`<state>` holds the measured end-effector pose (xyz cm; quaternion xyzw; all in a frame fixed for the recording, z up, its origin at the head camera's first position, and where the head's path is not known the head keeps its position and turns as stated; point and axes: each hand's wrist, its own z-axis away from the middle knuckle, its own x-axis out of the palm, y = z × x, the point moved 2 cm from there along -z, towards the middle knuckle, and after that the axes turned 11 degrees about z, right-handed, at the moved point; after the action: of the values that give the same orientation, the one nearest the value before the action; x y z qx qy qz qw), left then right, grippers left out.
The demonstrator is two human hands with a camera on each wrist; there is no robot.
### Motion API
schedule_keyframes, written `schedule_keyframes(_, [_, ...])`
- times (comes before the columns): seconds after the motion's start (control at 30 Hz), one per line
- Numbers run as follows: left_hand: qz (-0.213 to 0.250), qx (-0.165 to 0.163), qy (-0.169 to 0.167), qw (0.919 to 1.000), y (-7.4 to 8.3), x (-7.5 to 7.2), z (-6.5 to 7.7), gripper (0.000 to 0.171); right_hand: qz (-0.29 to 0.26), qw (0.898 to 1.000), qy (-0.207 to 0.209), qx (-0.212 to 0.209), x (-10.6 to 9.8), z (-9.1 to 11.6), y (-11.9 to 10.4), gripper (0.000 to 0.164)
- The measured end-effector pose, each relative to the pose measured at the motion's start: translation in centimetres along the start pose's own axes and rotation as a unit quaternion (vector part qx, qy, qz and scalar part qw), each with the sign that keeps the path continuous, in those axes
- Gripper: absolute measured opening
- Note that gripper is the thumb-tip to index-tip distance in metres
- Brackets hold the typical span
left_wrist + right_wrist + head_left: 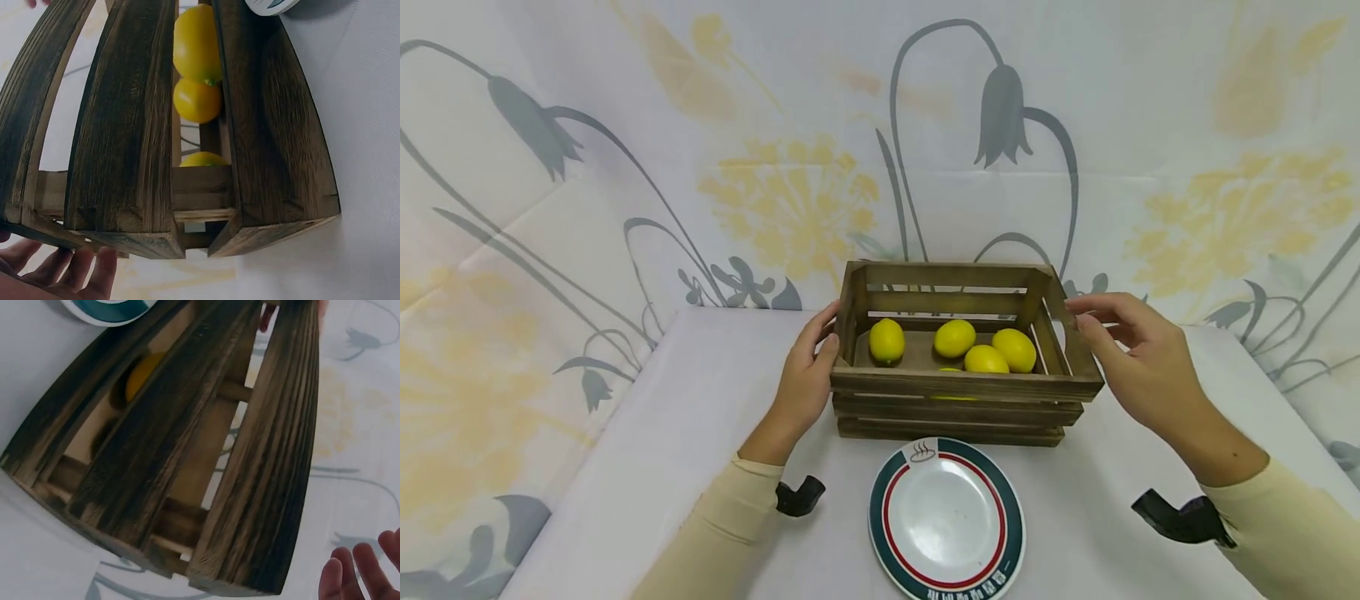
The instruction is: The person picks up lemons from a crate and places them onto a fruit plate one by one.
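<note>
A slatted brown wooden crate stands on the white cloth, with several yellow lemons inside. One lemon is mostly hidden behind the front slats. My left hand rests against the crate's left end, its fingers along the outer side and its thumb near the front corner. The left wrist view shows those fingers at the top of the end panel, not wrapped round it. At the right end, my right hand is beside the crate; its fingers look loosely bent and apart from the wood in the right wrist view.
A white plate with a green rim and a red ring lies in front of the crate. Behind stands a hanging cloth with grey and yellow flowers. Black straps are on both wrists.
</note>
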<state>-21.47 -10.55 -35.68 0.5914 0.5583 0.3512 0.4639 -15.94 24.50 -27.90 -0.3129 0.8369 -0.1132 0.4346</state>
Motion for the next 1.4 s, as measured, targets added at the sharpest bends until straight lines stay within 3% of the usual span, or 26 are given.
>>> schedule_keyframes(0.27, [0.008,-0.005,-0.011,0.9999,-0.2,-0.1,0.0,0.052,0.001,0.999,-0.017,-0.041,1.0,-1.4,-1.5,0.025])
schedule_keyframes(0.53, [0.015,0.005,-0.016,0.9998,-0.9,0.1,0.6,0.054,0.018,0.998,-0.045,-0.048,1.8,-2.0,-2.1,0.024])
schedule_keyframes(0.9, [0.032,0.013,-0.005,0.9994,-1.2,0.2,1.0,0.052,0.014,0.991,-0.133,-0.020,3.5,-3.4,-2.3,0.029])
schedule_keyframes(1.23, [0.091,0.036,0.000,0.9953,-1.7,0.7,1.0,0.052,0.009,0.983,-0.182,0.000,5.1,-4.5,-2.3,0.030])
schedule_keyframes(1.4, [0.092,0.033,-0.012,0.9951,-1.8,0.7,0.8,0.053,-0.001,0.979,-0.206,0.014,5.4,-4.9,-2.1,0.030])
